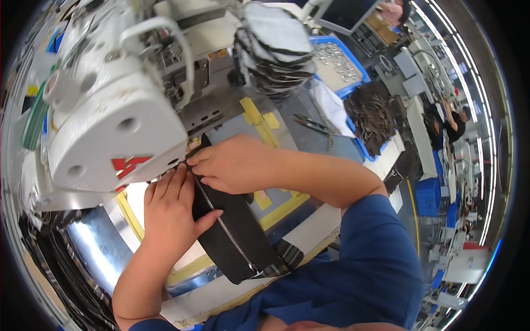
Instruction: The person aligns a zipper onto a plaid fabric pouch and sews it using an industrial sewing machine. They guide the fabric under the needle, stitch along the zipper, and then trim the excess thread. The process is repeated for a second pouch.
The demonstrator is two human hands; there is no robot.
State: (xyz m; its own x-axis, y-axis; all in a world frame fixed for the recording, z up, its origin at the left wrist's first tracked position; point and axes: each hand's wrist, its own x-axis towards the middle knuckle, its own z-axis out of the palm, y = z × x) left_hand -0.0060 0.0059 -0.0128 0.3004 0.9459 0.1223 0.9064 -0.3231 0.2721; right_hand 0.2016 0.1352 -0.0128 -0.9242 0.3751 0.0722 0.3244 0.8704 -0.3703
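A black fabric piece with a silver zipper (pixel 234 240) lies lengthwise on the sewing table, its far end under the head of a white sewing machine (pixel 105 132). My left hand (pixel 171 207) rests flat on the left edge of the fabric. Its fingers stretch towards the machine, and the thumb reaches across beside the zipper. From the right, my right hand (pixel 234 165) bears on the far end of the piece, its fingers bent and drawn together on the cloth. The machine head hides the needle area and some fingertips. A metal zipper pull (pixel 254 268) shows at the near end.
Behind my right hand stands a tall stack of black-and-white fabric pieces (pixel 276 47). Blue trays hold small metal parts (pixel 334 60) and dark brown pieces (pixel 370 116). Scissors (pixel 312 122) lie nearby. Dark fabric (pixel 66 265) hangs at left. Other people work farther off.
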